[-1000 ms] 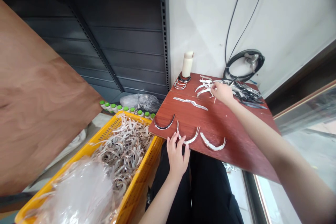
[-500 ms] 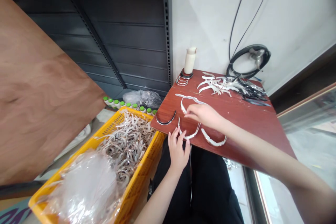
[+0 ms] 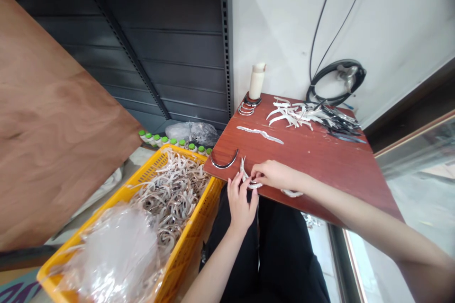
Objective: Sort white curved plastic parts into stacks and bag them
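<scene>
My left hand (image 3: 241,201) lies at the near edge of the red-brown table (image 3: 320,165), fingers spread, its fingertips touching a U-shaped white band (image 3: 255,186). My right hand (image 3: 272,174) is beside it, thumb and fingers pinched on a curved white strip (image 3: 242,164) laid along that band. The fingers partly hide both pieces. Left of the hands is a curved black band (image 3: 223,166). Another curved white band (image 3: 292,193) shows partly under my right wrist. Farther back lies a wavy white strip (image 3: 261,133).
A pile of white and black strips (image 3: 302,112) lies at the table's back, near a pale bottle (image 3: 257,81) standing on stacked curved bands (image 3: 246,109). Coiled black cable (image 3: 314,97) leans on the wall. A yellow crate (image 3: 199,213) of curved strips stands left, beside green-capped bottles (image 3: 173,142).
My right hand has moved toward me with the curved white strip, from mid-table to the U-shaped band by my left hand. My left hand has stayed put.
</scene>
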Motion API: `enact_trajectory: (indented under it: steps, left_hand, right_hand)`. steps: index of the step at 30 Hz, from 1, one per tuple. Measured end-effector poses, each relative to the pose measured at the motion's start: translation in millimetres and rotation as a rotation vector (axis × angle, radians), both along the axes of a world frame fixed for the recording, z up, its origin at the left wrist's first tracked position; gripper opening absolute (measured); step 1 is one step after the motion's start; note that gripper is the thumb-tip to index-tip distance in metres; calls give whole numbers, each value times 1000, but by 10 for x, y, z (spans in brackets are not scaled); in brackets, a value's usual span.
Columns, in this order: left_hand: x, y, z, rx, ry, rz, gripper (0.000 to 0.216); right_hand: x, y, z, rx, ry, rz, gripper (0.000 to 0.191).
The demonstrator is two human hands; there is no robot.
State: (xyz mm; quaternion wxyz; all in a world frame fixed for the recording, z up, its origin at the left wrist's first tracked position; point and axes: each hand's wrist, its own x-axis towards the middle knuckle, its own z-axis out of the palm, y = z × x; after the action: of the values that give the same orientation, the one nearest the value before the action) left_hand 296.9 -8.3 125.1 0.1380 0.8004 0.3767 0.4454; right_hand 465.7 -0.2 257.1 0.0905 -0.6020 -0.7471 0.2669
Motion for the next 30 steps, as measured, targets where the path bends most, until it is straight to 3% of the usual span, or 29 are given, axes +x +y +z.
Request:
enact_trajectory:
  steps: [3,7,9,11,13,15,17,21,30]
  left_hand:
    - [-5,-2,1,0,11,-2,36]
    - [-17,-2,5,18,26,-5,38]
    - [-21,0,10,26,45,-12,41]
    - [-20,3,14,29,60,-16,44]
    - [-16,5,16,31,64,-19,44]
    - [-11,5,14,33,65,-21,42]
    - [-7,5,9,34,65,-20,41]
    - [-8,7,-6,42,57,-10,41]
    - [-20,19,-26,42,40,1,39]
  right_hand:
    - [149,77,33,-79,54,92,14]
    - [397,182,135,-321,264,183,27]
    - [556,243,190,-338,343,123,37]
    - [763,336,215,-202,344,-45,41]
    - [1012,469,195,33,187,-285,36]
    - [1265,630,138,243,-127,-519,31]
    - [1475,787,62,328,-379,-652,29]
    - [1685,1023,-75,293,-505,-666,34]
    - [1741,1219,-186,209,-675,-759,31]
